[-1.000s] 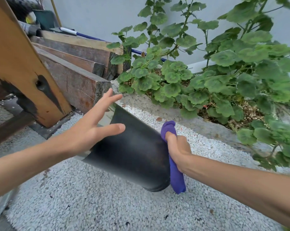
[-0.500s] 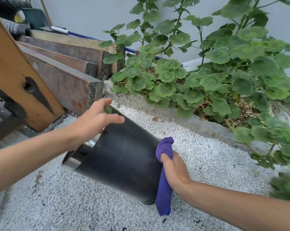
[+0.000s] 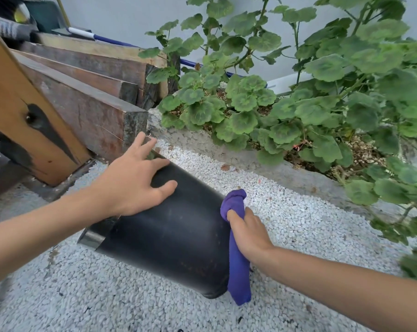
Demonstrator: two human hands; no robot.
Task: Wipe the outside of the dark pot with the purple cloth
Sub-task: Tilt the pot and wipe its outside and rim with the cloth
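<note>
Lying on its side on the white gravel (image 3: 298, 226), the dark pot (image 3: 169, 231) pointed its open rim toward the left and its flat bottom toward the right. So its long way ran left to right, a bit tipped.

On the left, the left hand (image 3: 133, 185) rested on top of the pot near the rim. Its grip was wide, with the fingers spread flat to hold the pot steady.

On the right, the right hand (image 3: 248, 233) held the purple cloth (image 3: 236, 264). Its grip was closed around the cloth, which touched the bottom end of the pot and hung down to the gravel.

The big dark side of the pot lay to the left of the cloth, between the two hands. The right hand was nearer to it, so I think the cloth needed to slide left along the side.
</note>
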